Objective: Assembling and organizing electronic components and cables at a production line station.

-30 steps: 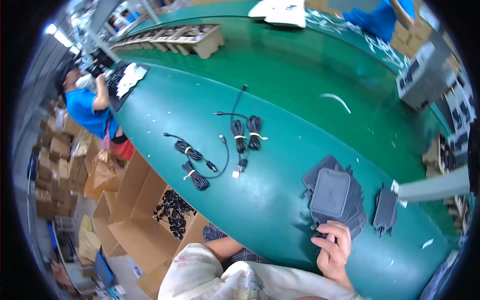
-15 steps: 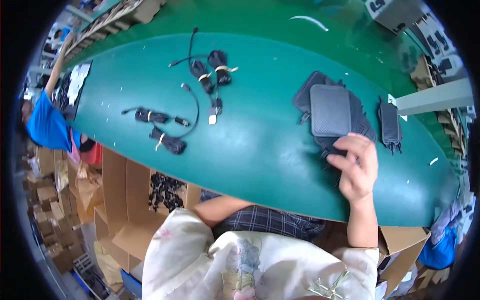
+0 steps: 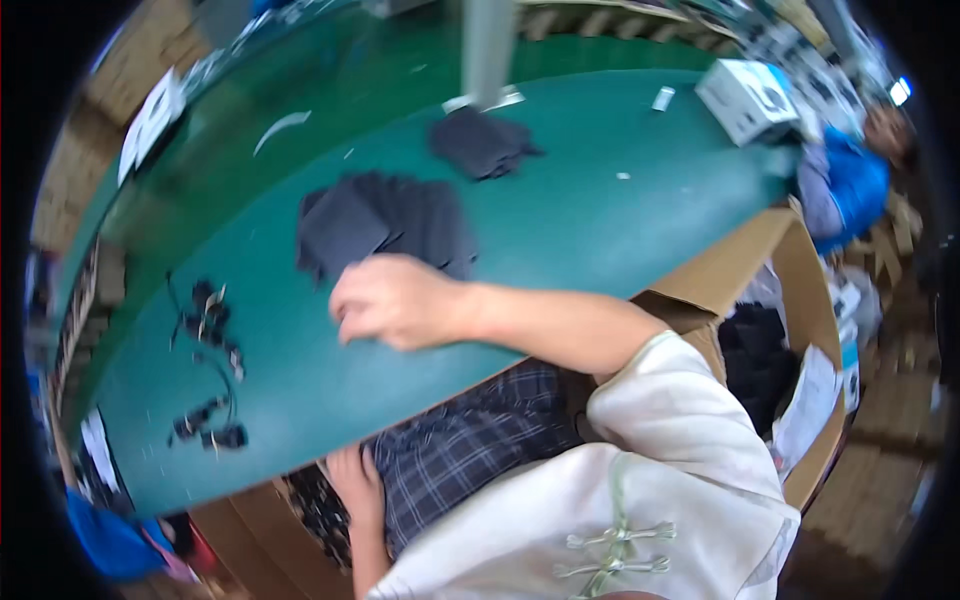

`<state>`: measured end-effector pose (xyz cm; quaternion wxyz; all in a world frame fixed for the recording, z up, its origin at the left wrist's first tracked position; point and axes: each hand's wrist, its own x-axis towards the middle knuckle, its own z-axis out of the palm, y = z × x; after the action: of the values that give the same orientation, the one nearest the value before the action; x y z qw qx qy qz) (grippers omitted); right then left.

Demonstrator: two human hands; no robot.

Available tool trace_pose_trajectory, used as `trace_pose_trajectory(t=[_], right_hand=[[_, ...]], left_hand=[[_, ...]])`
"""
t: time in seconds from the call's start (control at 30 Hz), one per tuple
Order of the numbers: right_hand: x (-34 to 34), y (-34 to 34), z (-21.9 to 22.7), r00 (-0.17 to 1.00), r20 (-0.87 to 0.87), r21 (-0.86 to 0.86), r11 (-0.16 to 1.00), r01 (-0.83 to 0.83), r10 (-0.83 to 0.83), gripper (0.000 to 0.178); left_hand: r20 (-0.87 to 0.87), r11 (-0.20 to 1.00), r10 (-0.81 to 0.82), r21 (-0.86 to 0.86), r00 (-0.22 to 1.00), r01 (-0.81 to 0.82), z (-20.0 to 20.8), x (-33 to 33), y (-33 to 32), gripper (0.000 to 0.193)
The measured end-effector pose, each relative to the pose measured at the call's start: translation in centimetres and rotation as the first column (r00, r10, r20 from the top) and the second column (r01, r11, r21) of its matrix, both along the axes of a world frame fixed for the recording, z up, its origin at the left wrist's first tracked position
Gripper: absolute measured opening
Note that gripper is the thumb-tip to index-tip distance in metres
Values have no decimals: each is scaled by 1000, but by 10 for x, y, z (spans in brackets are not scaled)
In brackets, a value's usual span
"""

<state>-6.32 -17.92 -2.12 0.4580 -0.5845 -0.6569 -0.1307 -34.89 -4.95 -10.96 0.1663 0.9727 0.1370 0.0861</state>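
The worktop is showing teal green; between its long edges, the larger pouch stack is looking charcoal grey; the smaller pouch stack by the far edge is wearing a similar shade; toward the left end, the bundled cables are looking black; along the near edge, the plaid garment is carrying pale lines over dark blue-grey; the top is gleaming cream with pale green fastenings; beyond the near edge, the open box is showing brown; at the right end, the carton is showing mostly white.
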Motion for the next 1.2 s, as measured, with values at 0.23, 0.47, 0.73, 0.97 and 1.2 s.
trace_pose_trajectory(t=[0.23,0.47,0.73,0.97,1.2], right_hand=[[-10,2,-6,999,43,56,998,8,-11,11],[-6,5,-15,994,-101,20,998,53,-51,13],[-8,14,-18,1000,-25,-7,1000,16,-16,10],[-9,9,-13,998,12,4,998,58,-58,10],[-20,6,-3,973,189,98,989,114,-131,3]], left_hand=[[259,953,73,267,963,-145,-5,-16,12,35],[181,934,66,334,981,-124,8,-11,-5,29],[225,968,-137,235,965,83,-62,7,-5,20],[-479,985,31,-135,877,-108,-41,49,-25,31],[-459,990,-113,23,881,139,-39,44,-10,32]])
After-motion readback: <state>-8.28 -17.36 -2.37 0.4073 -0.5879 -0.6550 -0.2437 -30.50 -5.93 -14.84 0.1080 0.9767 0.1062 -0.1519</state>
